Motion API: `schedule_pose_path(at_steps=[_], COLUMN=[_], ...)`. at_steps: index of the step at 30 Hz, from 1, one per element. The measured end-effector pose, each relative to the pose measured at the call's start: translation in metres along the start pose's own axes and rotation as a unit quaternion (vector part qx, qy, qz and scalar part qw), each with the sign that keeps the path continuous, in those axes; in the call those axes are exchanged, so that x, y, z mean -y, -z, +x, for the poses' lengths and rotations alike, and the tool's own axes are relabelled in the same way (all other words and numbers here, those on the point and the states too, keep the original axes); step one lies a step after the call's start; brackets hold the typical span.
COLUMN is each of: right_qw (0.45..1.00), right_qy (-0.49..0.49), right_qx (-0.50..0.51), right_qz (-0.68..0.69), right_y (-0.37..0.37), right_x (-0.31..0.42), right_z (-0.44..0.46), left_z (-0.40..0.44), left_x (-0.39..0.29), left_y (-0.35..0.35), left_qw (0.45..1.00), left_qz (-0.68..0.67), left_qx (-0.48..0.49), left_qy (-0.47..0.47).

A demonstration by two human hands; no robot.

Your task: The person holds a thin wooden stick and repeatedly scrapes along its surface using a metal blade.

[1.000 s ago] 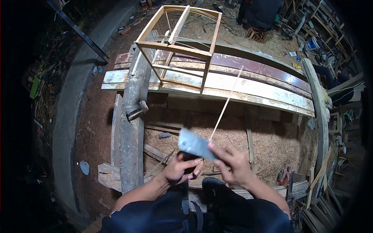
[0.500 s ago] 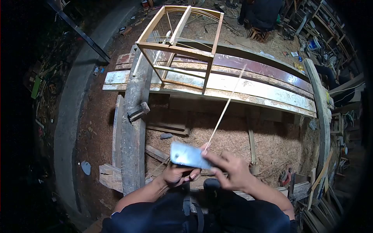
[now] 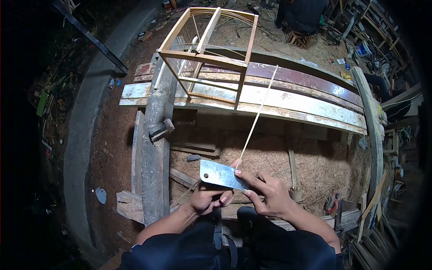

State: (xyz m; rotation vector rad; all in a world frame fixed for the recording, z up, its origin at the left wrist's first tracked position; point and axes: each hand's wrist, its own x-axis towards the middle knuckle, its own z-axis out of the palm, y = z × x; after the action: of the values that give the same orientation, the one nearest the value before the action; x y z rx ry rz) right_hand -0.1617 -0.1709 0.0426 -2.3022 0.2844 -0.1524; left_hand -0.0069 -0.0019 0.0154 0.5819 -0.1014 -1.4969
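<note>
A flat shiny metal plate (image 3: 222, 174) with a round hole near its left end lies across both hands. My right hand (image 3: 270, 193) pinches the plate's right end, index finger on the face and thumb at the lower edge. Under the plate my left hand (image 3: 207, 198) is closed, its fingers curled; the plate hides what they grip. A long thin wooden stick (image 3: 256, 119) runs up and slightly right from the plate's upper edge, beside a fingertip. Its lower end is hidden at the plate and fingers.
Ahead stands a wooden frame with thin bars (image 3: 202, 56) on a plank bench (image 3: 297, 105). A thick beam (image 3: 155, 171) with a small block (image 3: 161, 129) lies to the left, another beam (image 3: 371, 117) to the right. Shavings cover the ground. A person in dark clothes (image 3: 303, 15) sits at the back.
The plate has gone from blurred to sharp, turning slightly with its left end a little further right. The stick's far tip has swung left and up. Both hands keep nearly the same place.
</note>
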Motion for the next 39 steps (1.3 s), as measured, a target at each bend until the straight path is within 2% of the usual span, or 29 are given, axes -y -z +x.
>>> schedule_pose_path(at_steps=[4,7,8,10,11,12,14,15,16,18,19,20,22,24,27,29,32,33,34,36,38,39], right_qw=[1.0,0.998,0.997,0.999,0.999,0.999,0.998,0.997,0.997,0.999,0.999,1.0,1.0,1.0,1.0,1.0,1.0,0.999,0.999,0.999,0.998,0.999], right_qy=[-0.014,-0.016,-0.016,0.022,0.028,0.034,0.002,-0.016,-0.015,0.035,0.045,0.013,-0.001,0.013,-0.003,-0.018,-0.014,-0.013,-0.013,-0.002,0.018,0.002], right_qx=[-0.001,-0.057,-0.078,-0.046,-0.018,0.009,-0.067,-0.08,-0.081,0.024,0.007,0.002,-0.012,0.004,0.002,-0.013,-0.023,-0.03,-0.031,-0.034,0.055,0.022], right_qz=[0.012,0.024,0.023,0.001,-0.007,-0.016,0.014,0.009,0.007,-0.014,0.001,-0.01,-0.003,-0.017,-0.028,-0.006,-0.005,-0.001,0.0,-0.022,-0.035,-0.025], right_y=[-0.003,-0.006,-0.005,0.0,0.001,0.002,-0.003,-0.002,0.0,0.002,-0.001,0.0,-0.004,0.001,0.002,0.0,0.003,0.002,0.002,0.004,0.005,0.006], right_x=[-0.004,-0.011,-0.015,-0.003,0.002,0.004,-0.014,-0.017,-0.012,0.007,0.003,-0.005,-0.008,0.002,-0.005,-0.006,-0.009,-0.01,-0.01,-0.011,0.006,0.001], right_z=[0.001,0.005,0.007,0.002,0.001,0.0,0.005,0.009,0.007,-0.001,-0.001,0.0,0.002,0.001,0.002,0.001,0.001,0.002,0.001,0.002,-0.002,-0.001], left_z=[0.001,0.002,0.0,-0.004,-0.006,-0.005,-0.002,-0.001,-0.001,-0.003,-0.004,-0.002,0.0,-0.002,-0.004,-0.002,-0.004,-0.001,-0.002,-0.003,-0.002,-0.003], left_x=[0.0,0.002,0.002,0.003,0.004,0.005,0.004,-0.003,-0.002,0.001,0.001,-0.003,-0.005,-0.002,-0.007,-0.003,0.002,0.0,-0.003,-0.001,0.002,0.002], left_y=[0.004,0.006,0.004,0.003,0.004,0.008,0.01,0.007,0.008,0.009,0.004,0.0,-0.002,0.0,-0.002,-0.001,-0.004,-0.002,0.0,-0.003,-0.001,0.003], left_qw=[1.0,1.0,0.999,0.999,1.0,1.0,0.997,0.994,0.994,0.998,0.998,1.0,0.999,0.999,0.999,0.998,0.999,0.998,0.998,0.998,1.0,0.999], left_qz=[0.021,-0.003,0.037,0.043,-0.009,-0.006,0.08,0.091,0.091,-0.03,-0.06,0.014,0.001,-0.027,0.012,0.019,0.011,0.063,0.056,0.051,-0.019,-0.007], left_qx=[-0.012,0.006,-0.014,0.001,-0.002,0.029,0.017,0.04,0.042,0.046,0.021,0.002,-0.026,0.012,0.015,-0.044,-0.03,-0.012,0.0,-0.014,-0.013,0.03], left_qy=[0.012,-0.016,0.0,-0.003,0.008,0.005,0.015,0.051,0.049,0.02,0.013,0.018,0.032,0.011,0.033,0.034,0.013,0.002,0.032,0.014,0.006,0.011])
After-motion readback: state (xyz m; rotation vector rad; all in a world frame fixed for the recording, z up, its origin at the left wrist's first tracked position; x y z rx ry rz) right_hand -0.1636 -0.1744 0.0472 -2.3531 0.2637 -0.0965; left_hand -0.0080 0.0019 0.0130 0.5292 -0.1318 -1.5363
